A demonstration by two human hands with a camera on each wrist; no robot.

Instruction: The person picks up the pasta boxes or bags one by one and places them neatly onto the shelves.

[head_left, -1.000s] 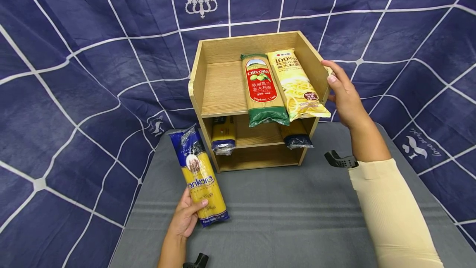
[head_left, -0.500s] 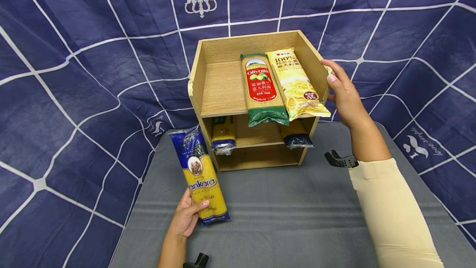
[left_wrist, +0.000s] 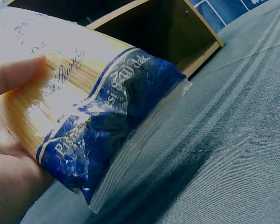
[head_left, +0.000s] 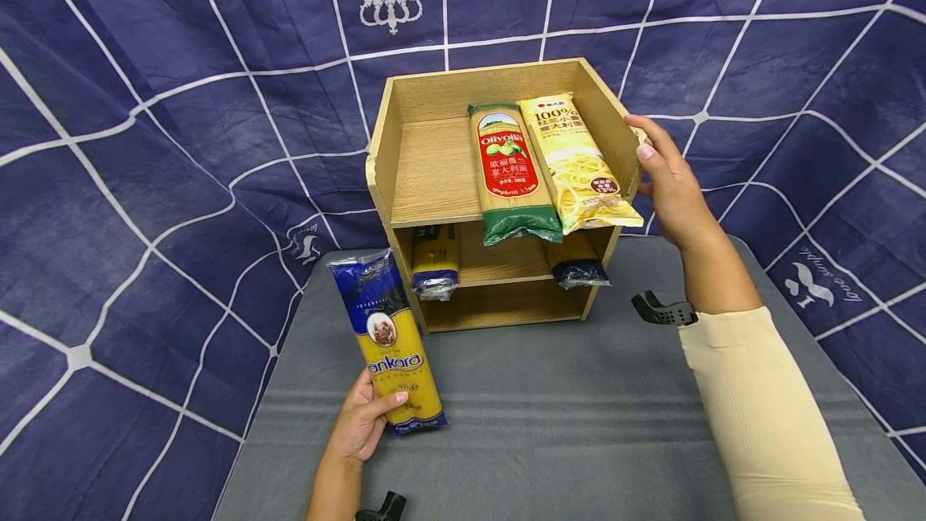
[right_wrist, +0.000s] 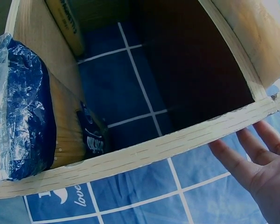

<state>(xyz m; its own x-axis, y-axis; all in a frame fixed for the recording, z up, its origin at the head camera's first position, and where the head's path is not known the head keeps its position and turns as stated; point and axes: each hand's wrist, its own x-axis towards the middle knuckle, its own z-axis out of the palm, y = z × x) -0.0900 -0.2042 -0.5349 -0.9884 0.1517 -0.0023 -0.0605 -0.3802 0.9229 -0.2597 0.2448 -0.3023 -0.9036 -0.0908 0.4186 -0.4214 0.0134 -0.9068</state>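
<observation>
A blue and yellow spaghetti packet (head_left: pixel 394 344) is gripped near its lower end by my left hand (head_left: pixel 364 416), thumb across the front. It tilts just left of the wooden shelf unit (head_left: pixel 434 175). In the left wrist view the packet's blue end (left_wrist: pixel 112 112) hangs above the grey cloth. My right hand (head_left: pixel 673 187) holds the front edge of the shelf's right side panel, its thumb on the near side. Fingers (right_wrist: pixel 233 163) reach behind that panel in the right wrist view. A green and red spaghetti packet (head_left: pixel 510 171) and a yellow pasta packet (head_left: pixel 579 163) lie on the top shelf.
On the middle shelf lie a packet at the left (head_left: pixel 436 264) and another at the right (head_left: pixel 575 260), their ends jutting out. The bottom compartment (head_left: pixel 499 313) sits just above the grey cloth (head_left: pixel 542 416). Blue checked fabric (head_left: pixel 275 14) hangs behind and at both sides.
The packet in my left hand has turned slightly, so its front faces the head camera more and its top looks flatter. My right hand has stayed on the shelf panel.
</observation>
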